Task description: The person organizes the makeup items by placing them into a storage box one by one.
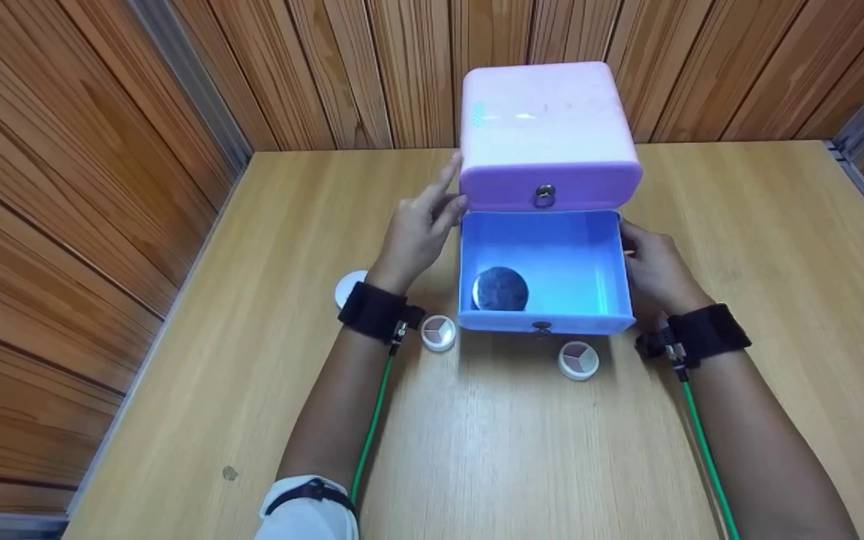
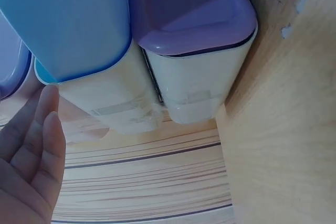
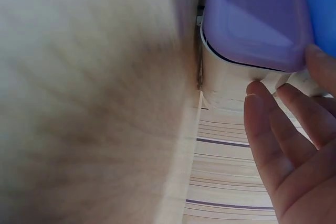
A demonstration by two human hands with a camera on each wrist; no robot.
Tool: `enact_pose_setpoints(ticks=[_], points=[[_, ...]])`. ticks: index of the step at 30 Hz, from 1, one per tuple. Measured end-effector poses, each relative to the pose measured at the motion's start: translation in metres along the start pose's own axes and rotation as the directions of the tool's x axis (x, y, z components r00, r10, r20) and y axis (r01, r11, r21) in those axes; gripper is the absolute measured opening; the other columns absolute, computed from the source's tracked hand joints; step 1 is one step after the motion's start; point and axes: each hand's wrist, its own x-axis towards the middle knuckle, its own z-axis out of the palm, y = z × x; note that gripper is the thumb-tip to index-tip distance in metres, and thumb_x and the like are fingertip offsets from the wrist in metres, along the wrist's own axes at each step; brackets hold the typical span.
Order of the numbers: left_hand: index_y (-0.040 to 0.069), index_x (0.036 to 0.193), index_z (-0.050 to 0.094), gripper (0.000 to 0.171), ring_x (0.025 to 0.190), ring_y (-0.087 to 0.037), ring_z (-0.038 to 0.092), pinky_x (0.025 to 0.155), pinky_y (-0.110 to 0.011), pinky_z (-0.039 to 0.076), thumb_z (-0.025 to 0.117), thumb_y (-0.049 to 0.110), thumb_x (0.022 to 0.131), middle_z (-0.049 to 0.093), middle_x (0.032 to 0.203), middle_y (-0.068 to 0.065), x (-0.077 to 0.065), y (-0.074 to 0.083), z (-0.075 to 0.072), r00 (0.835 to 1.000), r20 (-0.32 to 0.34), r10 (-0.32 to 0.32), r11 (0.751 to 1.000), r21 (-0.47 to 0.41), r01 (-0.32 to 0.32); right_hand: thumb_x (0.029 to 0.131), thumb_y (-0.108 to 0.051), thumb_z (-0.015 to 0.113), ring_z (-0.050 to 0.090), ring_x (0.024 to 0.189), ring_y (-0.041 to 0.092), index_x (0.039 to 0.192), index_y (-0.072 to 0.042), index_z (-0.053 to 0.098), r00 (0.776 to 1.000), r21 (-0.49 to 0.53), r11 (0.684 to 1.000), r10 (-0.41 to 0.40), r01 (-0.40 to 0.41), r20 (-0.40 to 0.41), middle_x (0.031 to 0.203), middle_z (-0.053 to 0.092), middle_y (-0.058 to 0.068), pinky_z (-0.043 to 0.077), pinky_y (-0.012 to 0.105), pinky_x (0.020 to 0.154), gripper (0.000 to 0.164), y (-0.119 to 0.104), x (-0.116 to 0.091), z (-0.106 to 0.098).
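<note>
A small drawer cabinet with a pink top (image 1: 544, 112) stands at the far side of the table. Its upper purple drawer front (image 1: 503, 187) has a ring pull. Below it a blue drawer (image 1: 574, 262) is pulled out, with a dark round disc (image 1: 500, 289) lying inside at the front left. At the cabinet's left side my left hand (image 1: 417, 232) rests with fairly straight fingers. My right hand (image 1: 657, 266) lies along the right side; in the right wrist view its extended fingers (image 3: 260, 124) reach the pale casing (image 3: 226, 80), and the fingertips are partly hidden in the head view.
Two small round white containers with three-part tops, one left (image 1: 438, 333) and one right (image 1: 578, 361), sit before the drawer. A white round object (image 1: 349, 288) is partly behind the left wrist. A wooden-slat wall (image 1: 417, 67) borders the table's back.
</note>
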Motion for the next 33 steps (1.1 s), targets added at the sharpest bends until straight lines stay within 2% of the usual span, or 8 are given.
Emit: enact_pose_setpoints(ticks=[4, 9, 11, 17, 21, 24, 28, 33], points=[[0.021, 0.153, 0.032, 0.056, 0.091, -0.007, 0.067, 0.079, -0.023, 0.054, 0.051, 0.033, 0.101, 0.072, 0.104, -0.004, -0.005, 0.0, -0.006, 0.999, 0.027, -0.043, 0.996, 0.083, 0.04, 0.098, -0.011, 0.057, 0.062, 0.104, 0.034, 0.136, -0.004, 0.056, 1.0, -0.014, 1.0, 0.024, -0.024, 0.006, 0.116, 0.064, 0.022, 0.052, 0.048, 0.086, 0.038, 0.001, 0.0, 0.0], [0.014, 0.146, 0.046, 0.049, 0.091, -0.009, 0.067, 0.079, -0.025, 0.053, 0.053, 0.033, 0.101, 0.072, 0.104, -0.003, -0.011, 0.001, -0.02, 0.997, 0.039, -0.06, 0.978, 0.201, 0.051, 0.097, -0.013, 0.059, 0.063, 0.102, 0.031, 0.134, -0.007, 0.059, 0.999, -0.029, 0.999, 0.042, -0.042, 0.0, 0.114, 0.066, 0.02, 0.052, 0.046, 0.086, 0.037, 0.002, -0.001, -0.001], [0.012, 0.141, 0.053, 0.045, 0.091, -0.01, 0.067, 0.08, -0.025, 0.053, 0.054, 0.032, 0.101, 0.072, 0.104, -0.003, -0.014, 0.002, -0.027, 0.997, 0.039, -0.059, 0.97, 0.24, 0.049, 0.098, -0.014, 0.058, 0.063, 0.101, 0.03, 0.131, -0.008, 0.061, 0.998, -0.034, 0.998, 0.061, -0.06, 0.014, 0.113, 0.067, 0.019, 0.052, 0.045, 0.085, 0.034, 0.001, -0.001, -0.001], [0.008, 0.122, 0.069, 0.038, 0.094, -0.013, 0.067, 0.081, -0.028, 0.054, 0.053, 0.035, 0.102, 0.071, 0.11, -0.005, -0.024, 0.004, -0.048, 0.995, 0.088, -0.057, 0.938, 0.346, 0.023, 0.095, -0.009, 0.058, 0.064, 0.086, 0.022, 0.108, -0.009, 0.072, 0.996, -0.03, 0.995, 0.091, -0.091, 0.007, 0.099, 0.07, 0.012, 0.052, 0.027, 0.07, 0.02, 0.0, 0.0, 0.004], [0.007, 0.118, 0.071, 0.035, 0.095, -0.015, 0.068, 0.082, -0.031, 0.054, 0.054, 0.033, 0.102, 0.071, 0.111, -0.005, -0.032, 0.004, -0.06, 0.989, 0.14, -0.056, 0.925, 0.38, -0.001, 0.095, -0.01, 0.057, 0.064, 0.083, 0.021, 0.106, -0.013, 0.073, 0.99, 0.015, 0.99, 0.143, -0.143, 0.009, 0.097, 0.07, 0.009, 0.054, 0.03, 0.068, 0.019, 0.0, -0.003, 0.004], [0.009, 0.118, 0.071, 0.034, 0.094, -0.014, 0.067, 0.081, -0.031, 0.055, 0.054, 0.033, 0.102, 0.071, 0.109, -0.003, -0.04, 0.003, -0.068, 0.977, 0.193, -0.093, 0.913, 0.407, 0.006, 0.096, -0.011, 0.056, 0.064, 0.084, 0.021, 0.108, -0.015, 0.073, 0.985, 0.045, 0.984, 0.171, -0.172, 0.024, 0.097, 0.07, 0.008, 0.055, 0.032, 0.068, 0.02, -0.002, -0.004, 0.004], [0.011, 0.12, 0.07, 0.033, 0.09, -0.012, 0.066, 0.077, -0.032, 0.054, 0.053, 0.033, 0.102, 0.071, 0.108, -0.001, -0.051, -0.004, -0.079, 0.947, 0.261, -0.189, 0.891, 0.45, 0.054, 0.098, -0.014, 0.056, 0.063, 0.085, 0.021, 0.109, -0.016, 0.072, 0.987, 0.037, 0.987, 0.158, -0.159, 0.03, 0.097, 0.07, 0.007, 0.055, 0.031, 0.07, 0.02, -0.002, -0.004, 0.004], [0.01, 0.12, 0.07, 0.031, 0.09, -0.015, 0.065, 0.075, -0.034, 0.054, 0.056, 0.03, 0.101, 0.07, 0.11, -0.003, -0.063, -0.016, -0.089, 0.926, 0.279, -0.256, 0.864, 0.495, 0.09, 0.1, -0.026, 0.055, 0.063, 0.087, 0.02, 0.111, -0.017, 0.072, 0.989, 0.003, 0.989, 0.145, -0.145, 0.032, 0.098, 0.07, 0.005, 0.054, 0.03, 0.071, 0.022, -0.001, -0.003, 0.004]])
